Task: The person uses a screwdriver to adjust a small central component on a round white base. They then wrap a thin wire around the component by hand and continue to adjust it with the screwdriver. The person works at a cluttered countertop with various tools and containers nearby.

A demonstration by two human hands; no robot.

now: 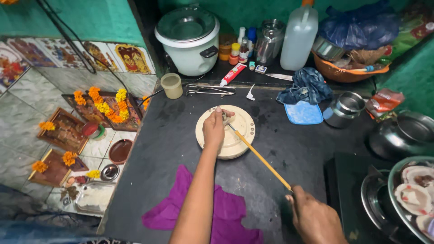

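Head view: my left hand (pixel 213 129) pins 1 cream round housing (pixel 225 131) mid-counter (pixel 176 135), right hand (pixel 314 219) closed on the long yellow-handled screwdriver (pixel 260 157), tip seated at its centre fitting; next move likely needs steady turning pressure.

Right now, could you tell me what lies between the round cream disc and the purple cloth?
In the head view, only bare dark countertop separates the disc from the purple cloth; the left forearm passes above it.
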